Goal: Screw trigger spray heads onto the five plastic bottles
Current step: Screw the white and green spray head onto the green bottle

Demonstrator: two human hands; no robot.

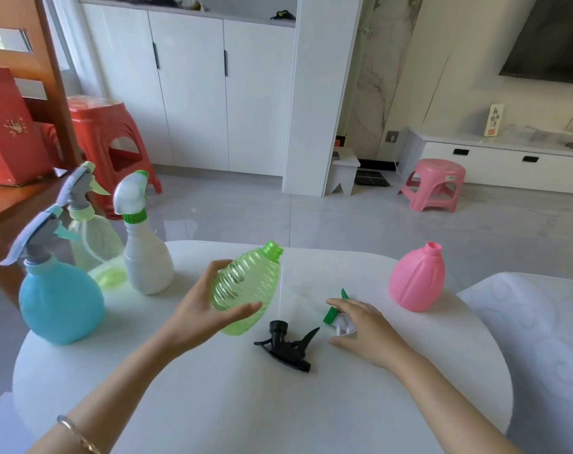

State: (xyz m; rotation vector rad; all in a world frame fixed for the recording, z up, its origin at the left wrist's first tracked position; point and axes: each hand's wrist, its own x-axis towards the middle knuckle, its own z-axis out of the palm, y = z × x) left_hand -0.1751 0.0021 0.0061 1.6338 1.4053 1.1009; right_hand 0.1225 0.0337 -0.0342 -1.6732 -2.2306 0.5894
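Observation:
My left hand [198,317] grips a ribbed green bottle [247,285], tilted with its open neck pointing up and away, its base touching the white table [213,394]. My right hand [365,327] lies over a white and green spray head [336,317], fingers curled around it on the table. A black spray head [286,345] lies loose between my hands. An open pink bottle [418,280] stands at the right. At the left stand a blue bottle [60,303], a pale green bottle [96,239] and a white bottle [147,257], each with a spray head on.
The round table's edge curves close behind the bottles. A wooden table with a red box [8,129] stands at the left, red stools [109,139] behind it. A pink stool [434,185] is on the floor beyond. A white cushion [541,339] lies at the right.

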